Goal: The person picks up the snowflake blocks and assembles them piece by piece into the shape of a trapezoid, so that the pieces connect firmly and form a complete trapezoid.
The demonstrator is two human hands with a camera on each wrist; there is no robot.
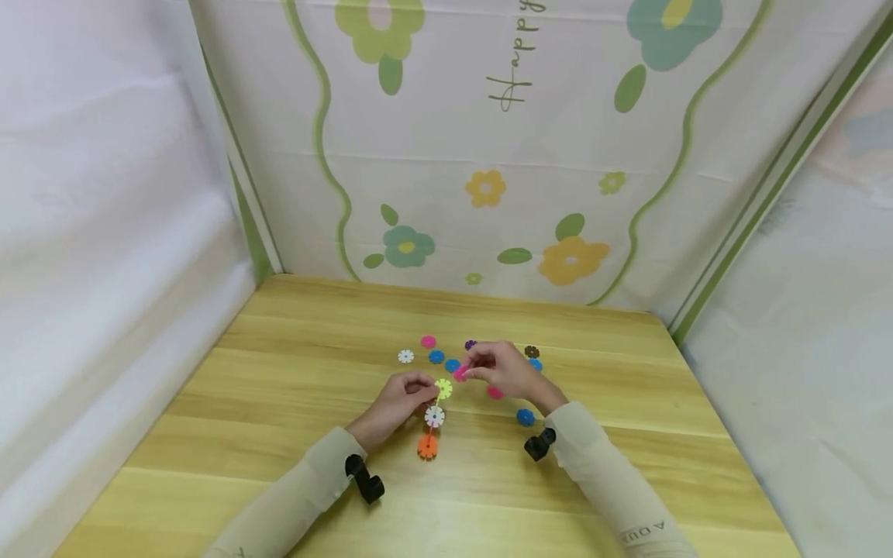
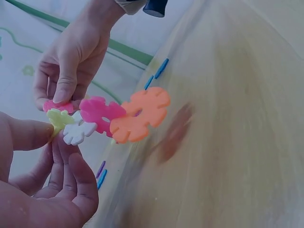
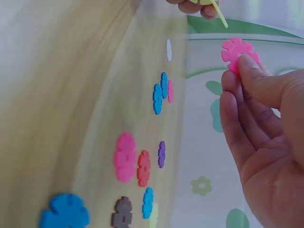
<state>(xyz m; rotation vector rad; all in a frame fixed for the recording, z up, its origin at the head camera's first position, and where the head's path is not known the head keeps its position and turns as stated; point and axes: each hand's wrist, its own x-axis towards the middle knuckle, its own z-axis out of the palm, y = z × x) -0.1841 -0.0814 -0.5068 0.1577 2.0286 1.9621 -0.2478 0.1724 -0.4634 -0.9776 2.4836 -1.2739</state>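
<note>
My left hand pinches a yellow notched flower-shaped disc between thumb and fingers. That disc is one end of a joined chain, which runs on through a white disc and a pink disc to an orange disc. In the head view the chain hangs toward the near side. My right hand grips a loose pink disc by its rim with thumb and fingertips. In the right wrist view a gap shows between this pink disc and the yellow piece.
Loose discs lie on the wooden table around the hands: a white one, a pink one, a brown one and several blue ones, the nearest blue disc beside the right wrist. Fabric walls enclose the back and sides.
</note>
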